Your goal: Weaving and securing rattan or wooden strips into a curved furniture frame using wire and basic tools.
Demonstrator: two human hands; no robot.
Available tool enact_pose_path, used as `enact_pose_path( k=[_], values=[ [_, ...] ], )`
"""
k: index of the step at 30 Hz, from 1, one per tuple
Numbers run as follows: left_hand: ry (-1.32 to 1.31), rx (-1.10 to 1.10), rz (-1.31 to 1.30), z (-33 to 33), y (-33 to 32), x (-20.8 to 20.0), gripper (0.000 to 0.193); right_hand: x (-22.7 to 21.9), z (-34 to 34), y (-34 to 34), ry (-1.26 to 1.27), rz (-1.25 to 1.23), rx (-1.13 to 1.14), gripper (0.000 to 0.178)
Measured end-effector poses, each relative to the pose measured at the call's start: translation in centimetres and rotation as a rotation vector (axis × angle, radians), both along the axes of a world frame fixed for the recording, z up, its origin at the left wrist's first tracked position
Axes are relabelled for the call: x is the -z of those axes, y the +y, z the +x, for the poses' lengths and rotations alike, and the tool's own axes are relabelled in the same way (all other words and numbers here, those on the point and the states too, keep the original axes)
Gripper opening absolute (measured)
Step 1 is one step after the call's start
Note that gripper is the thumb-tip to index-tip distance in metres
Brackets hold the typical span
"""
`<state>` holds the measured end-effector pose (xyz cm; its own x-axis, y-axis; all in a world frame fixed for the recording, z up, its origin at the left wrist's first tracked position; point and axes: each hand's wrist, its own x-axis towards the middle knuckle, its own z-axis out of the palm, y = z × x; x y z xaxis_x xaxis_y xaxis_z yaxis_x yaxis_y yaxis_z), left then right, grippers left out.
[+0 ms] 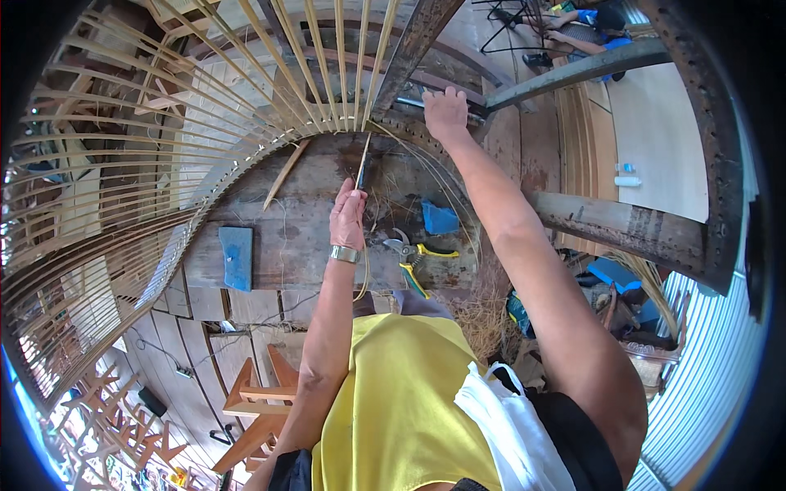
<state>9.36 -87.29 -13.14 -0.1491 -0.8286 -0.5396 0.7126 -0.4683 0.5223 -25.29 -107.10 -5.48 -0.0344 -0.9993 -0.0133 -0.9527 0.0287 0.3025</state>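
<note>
In front of me stands a curved wooden frame with many pale cane strips fanning out from its holed inner rim. My left hand is closed on a thin cane strip, which points up to the rim. A slim dark-blue piece lies along the strip at my fingertips; its kind is unclear. Farther right, my right hand is a closed fist beside a dark wooden bar. Shiny metal shows at its left side, but what it grips is mostly hidden. Pruning shears with yellow-green handles lie right of my left forearm.
Blue blocks and a pointed wood stick lie on the worn board. Loose fibres gather at its right. Wooden stands are at lower left. Another person sits at upper right, past the frame bars.
</note>
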Motion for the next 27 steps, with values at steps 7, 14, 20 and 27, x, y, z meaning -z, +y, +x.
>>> enact_pose_path(
  k=[7, 14, 20, 27],
  values=[
    [-0.146, 0.077, -0.026, -0.1, 0.1, 0.6, 0.055, -6.2, 0.7, 3.5, -0.289, 0.037, 0.277, 0.036],
    [-0.344, 0.287, -0.054, 1.6, 0.1, 0.1, 0.043, -15.2, 5.2, 19.1, -0.712, 0.081, 0.320, 0.031],
    [-0.740, 0.363, -0.248, 2.1, -0.4, 1.8, 0.027, -9.3, 11.7, 29.4, -0.737, 0.394, 0.049, 0.027],
    [-0.854, 0.407, -0.266, 2.7, 1.7, -0.6, 0.035, -3.6, 14.5, 33.2, -0.688, 0.440, -0.008, 0.040]
  ],
)
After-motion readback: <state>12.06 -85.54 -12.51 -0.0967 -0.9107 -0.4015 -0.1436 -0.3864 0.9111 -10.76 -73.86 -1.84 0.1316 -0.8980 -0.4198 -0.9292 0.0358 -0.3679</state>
